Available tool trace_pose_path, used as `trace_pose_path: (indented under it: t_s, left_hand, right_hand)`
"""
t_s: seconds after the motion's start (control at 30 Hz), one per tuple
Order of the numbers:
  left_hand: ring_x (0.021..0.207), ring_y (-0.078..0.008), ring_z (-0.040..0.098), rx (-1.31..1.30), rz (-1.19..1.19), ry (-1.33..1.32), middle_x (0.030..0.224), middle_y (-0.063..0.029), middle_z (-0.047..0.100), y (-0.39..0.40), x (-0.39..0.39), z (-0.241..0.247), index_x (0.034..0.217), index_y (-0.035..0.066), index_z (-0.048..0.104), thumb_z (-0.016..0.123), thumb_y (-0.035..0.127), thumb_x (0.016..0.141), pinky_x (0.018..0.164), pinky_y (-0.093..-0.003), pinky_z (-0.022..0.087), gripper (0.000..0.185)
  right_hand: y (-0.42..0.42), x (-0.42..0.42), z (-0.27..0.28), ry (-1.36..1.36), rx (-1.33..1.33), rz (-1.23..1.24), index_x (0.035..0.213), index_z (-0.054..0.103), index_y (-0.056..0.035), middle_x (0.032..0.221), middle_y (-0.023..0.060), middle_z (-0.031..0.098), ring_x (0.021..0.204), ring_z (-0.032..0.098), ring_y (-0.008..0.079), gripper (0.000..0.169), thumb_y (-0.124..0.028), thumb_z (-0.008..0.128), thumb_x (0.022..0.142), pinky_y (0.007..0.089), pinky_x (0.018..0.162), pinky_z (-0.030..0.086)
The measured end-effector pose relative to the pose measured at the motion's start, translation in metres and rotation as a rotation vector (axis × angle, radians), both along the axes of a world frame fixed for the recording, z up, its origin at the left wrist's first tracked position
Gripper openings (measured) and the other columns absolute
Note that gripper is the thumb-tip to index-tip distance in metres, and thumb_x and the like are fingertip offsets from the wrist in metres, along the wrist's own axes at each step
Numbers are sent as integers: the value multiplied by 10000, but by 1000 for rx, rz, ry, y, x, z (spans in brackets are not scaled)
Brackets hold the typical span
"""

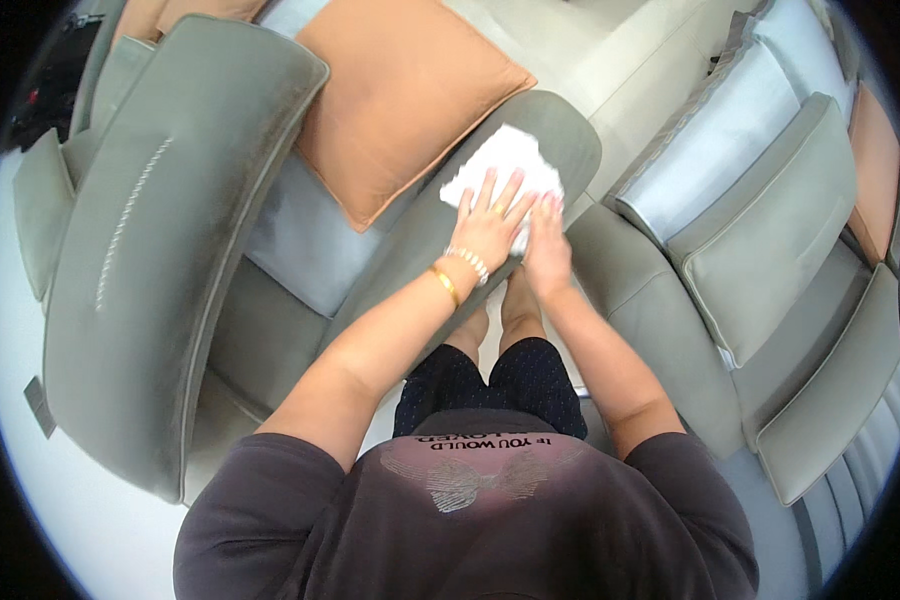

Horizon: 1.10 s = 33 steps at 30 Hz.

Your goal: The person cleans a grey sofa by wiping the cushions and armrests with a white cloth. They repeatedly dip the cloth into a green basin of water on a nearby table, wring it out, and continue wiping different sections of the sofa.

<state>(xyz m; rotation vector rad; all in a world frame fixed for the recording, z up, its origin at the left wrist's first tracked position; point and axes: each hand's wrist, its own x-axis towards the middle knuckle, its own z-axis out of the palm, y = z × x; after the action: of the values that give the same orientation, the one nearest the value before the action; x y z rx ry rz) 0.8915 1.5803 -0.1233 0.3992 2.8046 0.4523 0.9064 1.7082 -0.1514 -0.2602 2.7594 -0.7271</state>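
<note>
A crumpled white cloth (499, 161) lies on the rounded green-grey sofa armrest (562, 135) before me. My left hand (491, 221) presses flat on the near part of the cloth with its fingers spread. A gold ring, a beaded bracelet and a gold bangle are on that hand and wrist. My right hand (547, 244), slightly blurred, is against the cloth's right edge beside the armrest's side. Its fingers are close together, and whether they pinch the cloth cannot be told.
An orange cushion (397, 105) leans against the armrest's left side, over a pale blue seat cover (307, 247). A large green-grey backrest cushion (157, 225) stands at left. On the right is another sofa seat (637, 292) with a grey cushion (772, 232). Pale floor tiles (645, 75) show beyond.
</note>
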Motion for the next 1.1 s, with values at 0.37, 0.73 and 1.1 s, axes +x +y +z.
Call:
trace_pose_path:
  t_s: [0.37, 0.73, 1.1]
  left_hand:
    - [1173, -358, 330, 461, 72, -72, 1337, -200, 241, -16, 50, 128, 1300, 104, 309, 796, 256, 458, 943, -434, 287, 984]
    - [628, -26, 421, 1010, 570, -61, 672, 56, 497, -2, 49, 206, 754, 23, 562, 518, 174, 865, 540, -190, 367, 193]
    - [568, -31, 345, 1134, 324, 329, 593, 76, 411, -68, 52, 356, 732, -8, 569, 564, 230, 837, 497, -206, 318, 260]
  right_hand:
    - [26, -14, 135, -1303, -1219, -762, 1048, 484, 56, 992, 156, 556, 868, 574, 251, 285, -123, 356, 868, 404, 743, 479]
    - [65, 10, 253, -690, -941, -162, 974, 511, -7, 820, 75, 567, 699, 525, 131, 296, -199, 605, 769, 262, 648, 433]
    - [82, 32, 375, -115, -754, 24, 808, 555, -24, 777, 18, 597, 724, 529, 67, 170, -57, 668, 685, 212, 664, 417]
